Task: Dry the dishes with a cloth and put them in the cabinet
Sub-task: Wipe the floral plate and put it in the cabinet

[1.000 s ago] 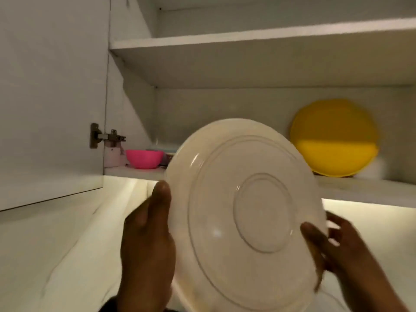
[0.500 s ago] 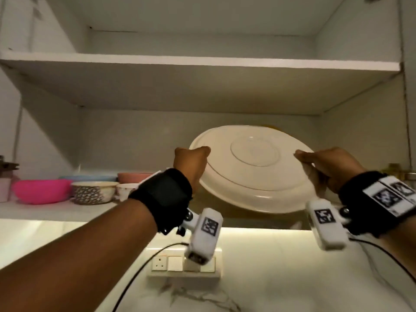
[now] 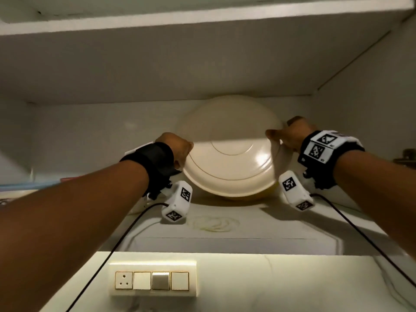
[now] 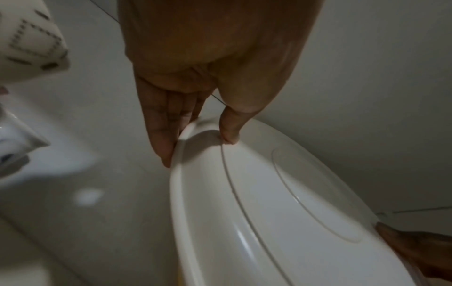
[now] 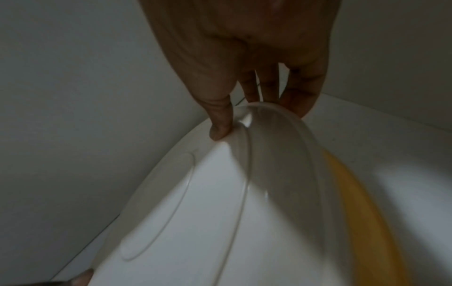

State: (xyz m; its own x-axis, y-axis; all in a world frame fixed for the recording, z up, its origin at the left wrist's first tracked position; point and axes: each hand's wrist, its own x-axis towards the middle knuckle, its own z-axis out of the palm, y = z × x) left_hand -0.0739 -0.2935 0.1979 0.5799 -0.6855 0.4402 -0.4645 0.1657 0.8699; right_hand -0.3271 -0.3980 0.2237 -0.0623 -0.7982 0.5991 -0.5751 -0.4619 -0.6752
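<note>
A large white plate [image 3: 229, 154] stands tilted on the lower cabinet shelf [image 3: 225, 230], its underside towards me, leaning back on a yellow plate [image 5: 354, 185]. My left hand [image 3: 180, 149] pinches its left rim: thumb on the underside, fingers behind the edge, as the left wrist view shows on the white plate [image 4: 281, 203]. My right hand [image 3: 283, 134] pinches the right rim the same way, thumb pressed on the white plate [image 5: 195, 193]. Only a thin yellow edge shows under the white plate in the head view.
The upper shelf [image 3: 202, 23] runs close above the hands. Patterned bowls [image 4: 26, 48] stand to the left on the same shelf. A hinge [image 3: 407, 158] sits at the right cabinet wall. A switch panel [image 3: 153, 280] is on the wall below.
Both hands carried the white plate up and deep into the cabinet, and it now leans against the yellow plate at the back. The head camera came closer to the shelf.
</note>
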